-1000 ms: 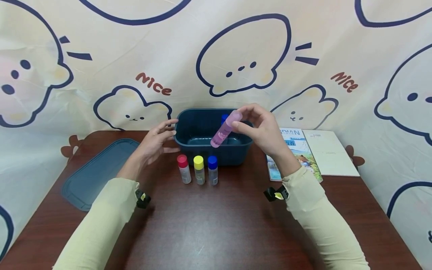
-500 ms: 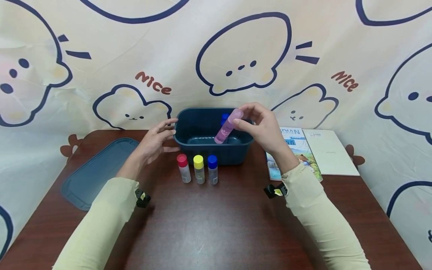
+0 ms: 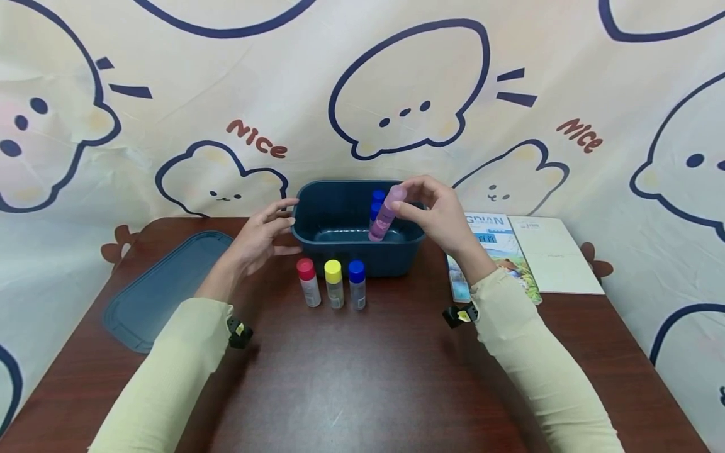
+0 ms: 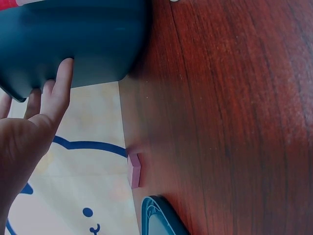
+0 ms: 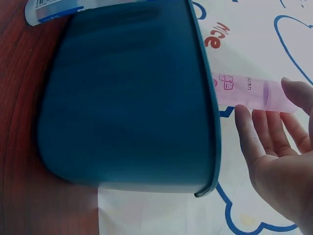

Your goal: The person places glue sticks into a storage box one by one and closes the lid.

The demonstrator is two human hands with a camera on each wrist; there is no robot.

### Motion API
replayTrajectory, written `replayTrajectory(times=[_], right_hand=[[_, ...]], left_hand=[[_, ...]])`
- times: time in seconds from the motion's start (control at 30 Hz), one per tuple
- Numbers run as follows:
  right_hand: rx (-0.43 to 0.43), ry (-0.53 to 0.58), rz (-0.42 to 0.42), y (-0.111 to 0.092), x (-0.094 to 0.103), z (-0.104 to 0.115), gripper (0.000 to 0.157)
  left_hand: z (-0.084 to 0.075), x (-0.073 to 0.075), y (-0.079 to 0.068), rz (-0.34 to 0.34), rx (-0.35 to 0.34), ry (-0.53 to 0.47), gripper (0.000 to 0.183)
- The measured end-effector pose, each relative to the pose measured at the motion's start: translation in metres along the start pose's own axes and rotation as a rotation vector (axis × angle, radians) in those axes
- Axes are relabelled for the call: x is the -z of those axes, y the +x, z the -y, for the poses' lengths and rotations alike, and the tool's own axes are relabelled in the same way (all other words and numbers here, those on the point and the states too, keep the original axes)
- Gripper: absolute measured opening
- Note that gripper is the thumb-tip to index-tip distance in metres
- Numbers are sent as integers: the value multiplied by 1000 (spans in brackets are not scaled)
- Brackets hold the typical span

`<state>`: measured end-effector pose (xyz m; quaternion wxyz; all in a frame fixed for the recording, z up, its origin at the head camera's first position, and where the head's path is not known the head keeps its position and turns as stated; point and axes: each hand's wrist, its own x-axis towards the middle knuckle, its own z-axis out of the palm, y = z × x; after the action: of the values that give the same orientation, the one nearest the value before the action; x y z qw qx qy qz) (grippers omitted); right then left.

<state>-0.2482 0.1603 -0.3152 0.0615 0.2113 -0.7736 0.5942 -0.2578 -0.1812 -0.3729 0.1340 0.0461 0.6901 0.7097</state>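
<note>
My right hand point(image 3: 438, 207) pinches a pink glue stick point(image 3: 384, 217) by its upper end, thumb on one side and fingers on the other. The stick hangs tilted over a dark blue plastic box point(image 3: 357, 251), its lower end below the rim. In the right wrist view, the pink glue stick point(image 5: 244, 92) shows past the box's edge. Blue-capped sticks point(image 3: 377, 198) stand inside the box. My left hand point(image 3: 257, 239) rests its extended fingers against the box's left end; the left wrist view shows fingertips point(image 4: 65, 73) touching the outer wall.
Three glue sticks stand in front of the box: red-capped point(image 3: 308, 283), yellow-capped point(image 3: 334, 285) and blue-capped point(image 3: 357, 286). The blue lid point(image 3: 170, 289) lies at the left. A magazine point(image 3: 493, 251) and a pale booklet point(image 3: 555, 255) lie at the right. A printed cloth hangs behind.
The pink glue stick has moved slightly right and its lower end has swung toward upright. Two blue caps in the box now show more. My left hand keeps its place.
</note>
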Motion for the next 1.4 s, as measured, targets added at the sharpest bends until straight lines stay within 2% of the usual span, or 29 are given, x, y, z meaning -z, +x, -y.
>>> replayTrajectory(times=[0.33, 0.57, 0.8, 1.1, 1.4], right_hand=[[-125, -62, 23, 7, -2, -10, 32], [-170, -80, 51, 12, -1, -16, 31], [-177, -105, 101, 16, 0, -16, 27], [-154, -308, 186, 21, -1, -15, 26], [-197, -370, 242, 28, -3, -16, 23]], left_hand=[[-1, 1, 0, -2, -4, 4, 52], [-1, 0, 0, -1, -6, 1, 52], [-1, 0, 0, -3, -3, 5, 52], [0, 1, 0, 0, -5, 2, 52], [0, 1, 0, 0, 0, 1, 52]])
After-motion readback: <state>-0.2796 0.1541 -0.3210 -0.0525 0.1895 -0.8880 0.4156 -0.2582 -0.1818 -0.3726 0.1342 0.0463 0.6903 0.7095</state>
